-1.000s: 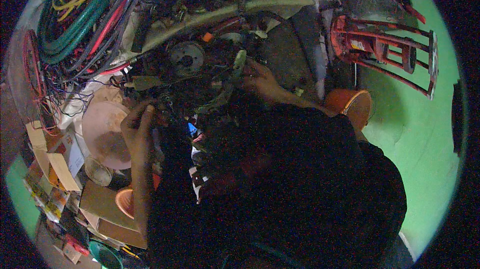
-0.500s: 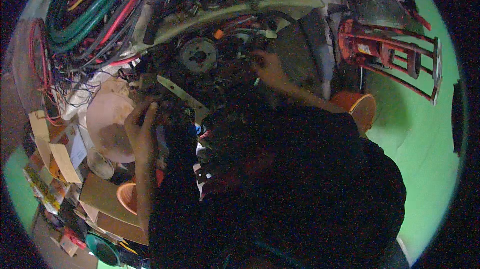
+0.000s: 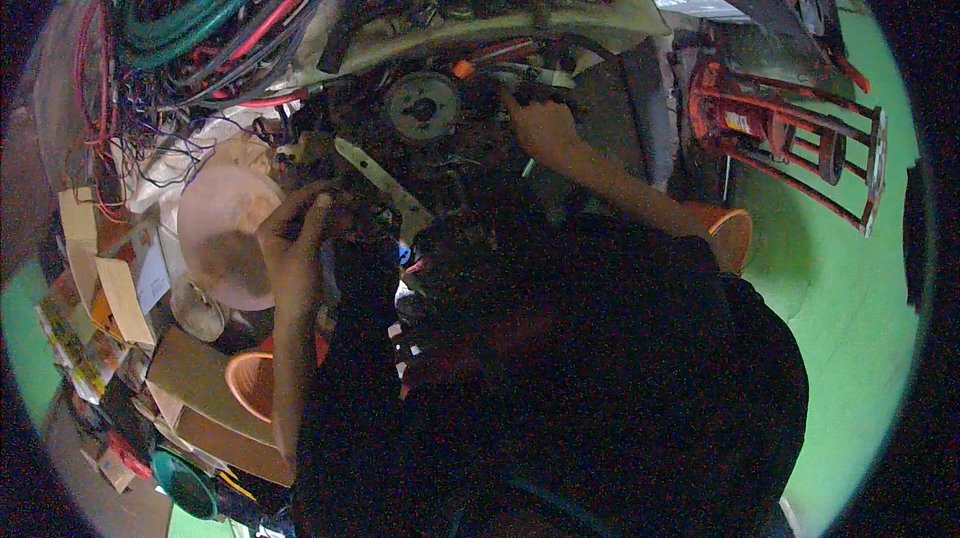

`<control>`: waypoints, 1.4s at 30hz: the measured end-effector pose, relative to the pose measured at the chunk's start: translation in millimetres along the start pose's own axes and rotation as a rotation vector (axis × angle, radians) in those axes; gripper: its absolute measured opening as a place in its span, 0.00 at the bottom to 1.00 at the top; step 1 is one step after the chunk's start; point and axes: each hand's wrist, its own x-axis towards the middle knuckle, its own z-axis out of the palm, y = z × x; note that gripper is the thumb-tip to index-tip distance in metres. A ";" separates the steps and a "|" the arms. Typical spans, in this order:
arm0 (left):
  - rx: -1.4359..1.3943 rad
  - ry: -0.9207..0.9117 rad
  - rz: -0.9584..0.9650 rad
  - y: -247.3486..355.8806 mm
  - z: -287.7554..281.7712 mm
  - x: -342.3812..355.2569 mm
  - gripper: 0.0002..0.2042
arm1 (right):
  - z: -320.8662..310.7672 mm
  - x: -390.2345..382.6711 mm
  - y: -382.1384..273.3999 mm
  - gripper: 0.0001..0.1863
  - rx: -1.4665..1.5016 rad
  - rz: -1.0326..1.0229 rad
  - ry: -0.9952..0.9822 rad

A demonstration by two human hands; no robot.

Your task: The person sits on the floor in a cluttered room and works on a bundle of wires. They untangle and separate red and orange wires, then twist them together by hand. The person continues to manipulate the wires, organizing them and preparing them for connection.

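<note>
At the far left, a red cable loop point(image 3: 95, 88) is hanging in coils, and below it an open cardboard box point(image 3: 125, 303) is standing with its flaps spread. A green bucket point(image 3: 185, 488) is resting near the lower rim of the view, while a green hose point(image 3: 195, 38) is lying coiled above. A round pinkish lid point(image 3: 225, 228) is lying just left of the left hand, and an orange bowl point(image 3: 250, 386) is sitting beside the left forearm. The left hand point(image 3: 295, 228) is curling, its thumb and forefinger nearly meeting; whether they are gripping anything cannot be told. Between the hands, a flat metal bar point(image 3: 375, 176) with holes is lying aslant, its upper end nearer the left hand. Beyond it, a round metal disc point(image 3: 404, 110) is lying below the near edge of a pale sheet point(image 3: 625, 28), with a small orange piece point(image 3: 463, 69) close by. The right hand point(image 3: 545, 128) is extending its forefinger into dark clutter right of the disc, the other fingers folding; their grip cannot be told. Farther right, an orange bucket point(image 3: 738, 238) is showing behind the forearm, and a red metal frame point(image 3: 745, 123) is standing before a green wall point(image 3: 840, 308).
</note>
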 end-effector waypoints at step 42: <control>0.026 -0.015 0.289 -22.5 -62.1 -30.6 0.09 | -138.9 -18.9 -169.4 0.21 0.657 -0.660 -0.085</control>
